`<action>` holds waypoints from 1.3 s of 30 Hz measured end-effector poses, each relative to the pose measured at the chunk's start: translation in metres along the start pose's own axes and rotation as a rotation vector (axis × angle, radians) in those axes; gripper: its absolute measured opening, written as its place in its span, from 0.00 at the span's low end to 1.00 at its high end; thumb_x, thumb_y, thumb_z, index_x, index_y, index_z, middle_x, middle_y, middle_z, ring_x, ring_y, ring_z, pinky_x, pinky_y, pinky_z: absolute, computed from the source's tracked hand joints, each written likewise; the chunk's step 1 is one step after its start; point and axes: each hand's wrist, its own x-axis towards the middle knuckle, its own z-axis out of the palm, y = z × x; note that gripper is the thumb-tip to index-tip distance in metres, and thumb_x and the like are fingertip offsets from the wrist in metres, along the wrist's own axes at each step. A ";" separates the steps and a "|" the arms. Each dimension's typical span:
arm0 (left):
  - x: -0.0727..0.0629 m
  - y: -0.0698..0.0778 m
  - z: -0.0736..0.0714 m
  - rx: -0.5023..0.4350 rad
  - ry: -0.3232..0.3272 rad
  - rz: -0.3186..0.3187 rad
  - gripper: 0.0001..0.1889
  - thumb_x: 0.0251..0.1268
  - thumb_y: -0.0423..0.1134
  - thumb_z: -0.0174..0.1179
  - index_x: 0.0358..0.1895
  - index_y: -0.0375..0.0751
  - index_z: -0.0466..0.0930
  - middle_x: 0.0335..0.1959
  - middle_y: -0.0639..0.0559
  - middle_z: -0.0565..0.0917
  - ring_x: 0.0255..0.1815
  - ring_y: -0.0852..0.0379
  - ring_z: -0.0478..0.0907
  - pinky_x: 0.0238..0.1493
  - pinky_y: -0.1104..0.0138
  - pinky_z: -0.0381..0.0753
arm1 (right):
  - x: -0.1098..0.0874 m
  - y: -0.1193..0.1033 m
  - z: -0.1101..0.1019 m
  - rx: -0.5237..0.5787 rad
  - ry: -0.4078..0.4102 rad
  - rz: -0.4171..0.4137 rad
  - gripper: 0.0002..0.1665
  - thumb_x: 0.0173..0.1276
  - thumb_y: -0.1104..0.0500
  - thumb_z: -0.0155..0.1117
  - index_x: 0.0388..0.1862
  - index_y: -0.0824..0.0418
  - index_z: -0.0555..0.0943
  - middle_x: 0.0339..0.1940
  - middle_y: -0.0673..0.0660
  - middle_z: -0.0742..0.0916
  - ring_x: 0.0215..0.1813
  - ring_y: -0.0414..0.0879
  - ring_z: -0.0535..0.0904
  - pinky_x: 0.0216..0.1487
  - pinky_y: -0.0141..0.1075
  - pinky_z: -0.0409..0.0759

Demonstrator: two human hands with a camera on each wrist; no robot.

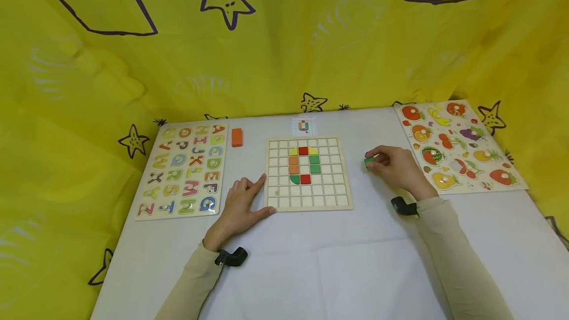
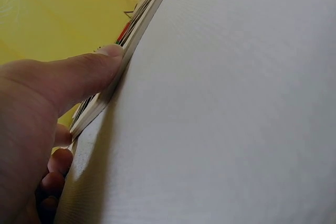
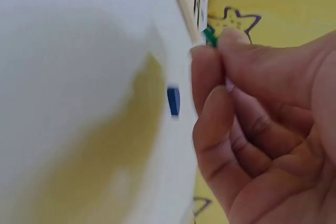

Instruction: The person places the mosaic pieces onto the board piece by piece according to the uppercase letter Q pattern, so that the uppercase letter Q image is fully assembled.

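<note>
Between the thumb and forefinger of my right hand [image 1: 395, 166] is a small green block [image 1: 369, 163], held just off the board's right side. A blue block [image 3: 174, 101] lies on the tablecloth by that hand in the right wrist view. My left hand [image 1: 240, 207] touches the left edge and lower left corner of the wooden grid board [image 1: 349, 196] with forefinger and thumb spread. On the grid, red, yellow, orange and green blocks form a ring; its lower right corner cell is bare. A pattern card [image 1: 312, 130] with a similar coloured ring lies behind the board.
An alphabet puzzle board [image 1: 175, 214] lies on the left, with an orange block [image 1: 237, 138] beside it. A fruit puzzle board [image 1: 498, 187] is at the right. Behind the white-covered table [image 1: 311, 280] hangs a yellow patterned curtain [image 1: 284, 53].
</note>
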 end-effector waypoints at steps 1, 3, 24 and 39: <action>0.000 -0.001 0.000 0.003 0.002 0.002 0.49 0.60 0.55 0.77 0.82 0.43 0.65 0.46 0.44 0.73 0.45 0.51 0.64 0.50 0.59 0.62 | 0.001 -0.001 0.001 0.031 0.002 -0.006 0.11 0.71 0.62 0.74 0.51 0.62 0.89 0.36 0.59 0.90 0.38 0.48 0.86 0.43 0.33 0.80; 0.000 -0.001 0.000 0.003 0.009 0.010 0.49 0.60 0.55 0.77 0.82 0.43 0.66 0.46 0.44 0.73 0.45 0.51 0.64 0.49 0.59 0.62 | 0.002 -0.005 0.005 0.088 -0.007 -0.012 0.12 0.70 0.62 0.75 0.51 0.63 0.89 0.37 0.59 0.90 0.40 0.47 0.86 0.43 0.29 0.80; 0.000 0.000 -0.001 -0.001 0.007 0.009 0.48 0.60 0.55 0.76 0.82 0.43 0.66 0.45 0.45 0.73 0.45 0.52 0.63 0.49 0.59 0.62 | 0.014 -0.052 0.056 0.245 -0.172 -0.103 0.13 0.68 0.63 0.77 0.50 0.63 0.87 0.41 0.57 0.89 0.41 0.48 0.81 0.45 0.34 0.79; 0.001 0.000 -0.002 0.002 -0.006 0.000 0.48 0.61 0.55 0.76 0.82 0.43 0.65 0.46 0.45 0.73 0.45 0.52 0.63 0.49 0.59 0.62 | 0.017 -0.064 0.071 0.191 -0.205 -0.106 0.13 0.65 0.63 0.80 0.47 0.60 0.89 0.40 0.55 0.86 0.38 0.46 0.77 0.42 0.34 0.75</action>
